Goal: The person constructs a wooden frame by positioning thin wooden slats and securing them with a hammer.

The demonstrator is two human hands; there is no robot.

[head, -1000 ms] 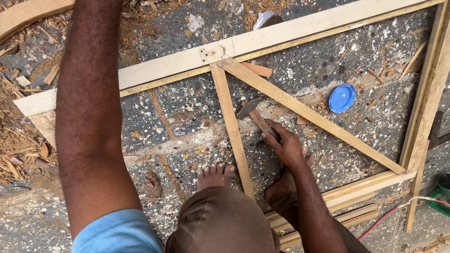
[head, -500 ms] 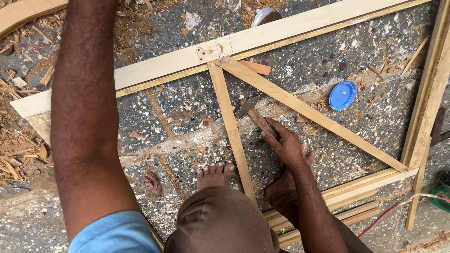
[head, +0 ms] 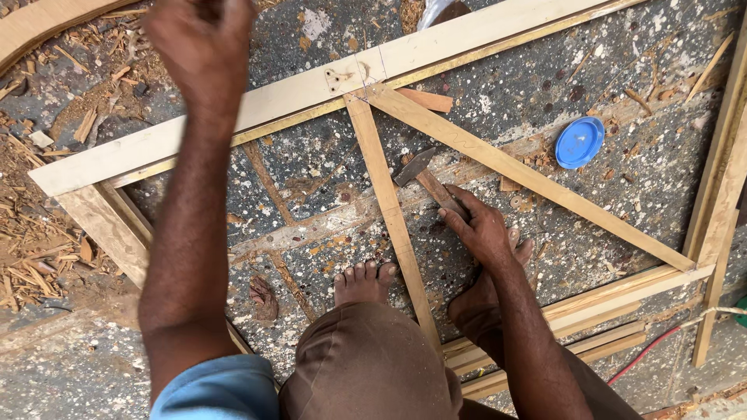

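Note:
My right hand (head: 482, 229) grips the wooden handle of a hammer (head: 416, 169) that lies low over the speckled floor, its metal head next to an upright slat (head: 389, 225). That slat and a diagonal slat (head: 529, 179) meet under the long top rail (head: 296, 93) of a pale wooden frame, where small nail holes show. My left hand (head: 202, 39) is raised near the top of the view, above the rail, seen from the back with its fingers curled and slightly blurred. Nothing shows in it. My bare feet (head: 364, 281) rest inside the frame.
A round blue lid (head: 580, 142) lies on the floor right of the diagonal slat. A short wood offcut (head: 424, 99) sits by the joint. Wood shavings (head: 47, 257) pile up at the left. More frame timbers (head: 720, 194) and a red cable (head: 654, 350) run at the right.
My left hand has drawn back from beyond the top edge and is now in view above the rail. My right hand and the hammer stay in place.

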